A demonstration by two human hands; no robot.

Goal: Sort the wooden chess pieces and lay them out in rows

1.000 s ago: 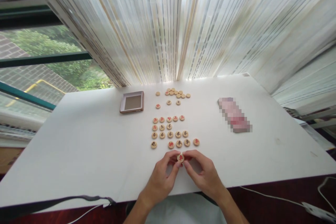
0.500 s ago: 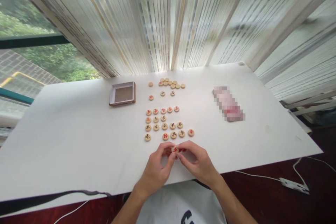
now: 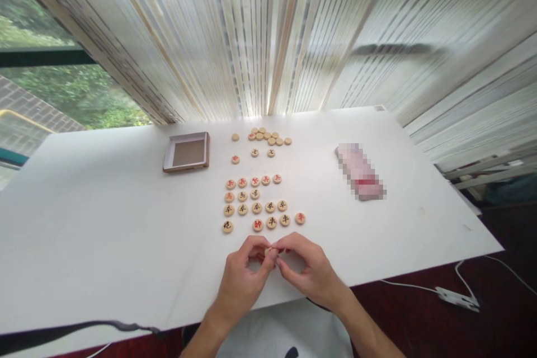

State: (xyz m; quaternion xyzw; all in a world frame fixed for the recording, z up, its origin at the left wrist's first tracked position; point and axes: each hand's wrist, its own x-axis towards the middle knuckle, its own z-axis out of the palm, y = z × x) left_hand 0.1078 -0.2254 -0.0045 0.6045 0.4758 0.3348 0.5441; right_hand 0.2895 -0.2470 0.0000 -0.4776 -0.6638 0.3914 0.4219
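Between my fingertips, close to the table's front edge, is a round wooden Chinese chess piece (image 3: 268, 251); my thumb hides most of its face. My left hand (image 3: 246, 268) pinches it from the left, and my right hand (image 3: 308, 264) closes on it from the right. Just beyond my fingers lies a row with a red-marked piece (image 3: 257, 225), two black-marked pieces (image 3: 271, 222) and another red-marked piece (image 3: 300, 218). A black-marked piece (image 3: 227, 226) sits apart at that row's left end. Farther off are rows of black soldiers (image 3: 256, 208), horses (image 3: 242, 196) and red soldiers (image 3: 255, 182).
On the white table (image 3: 104, 224), an open shallow box (image 3: 166, 159) stands at back left. A cluster of pieces, mostly blank side up (image 3: 267, 135), lies near the curtain (image 3: 235, 39). A blurred pink item (image 3: 361, 170) is at right. A power strip (image 3: 457, 298) rests on the floor.
The view has shifted slightly. The held piece has turned, and its red character, plain before, is now mostly covered by my thumb. Both hands still grip it; the laid-out pieces stay put.
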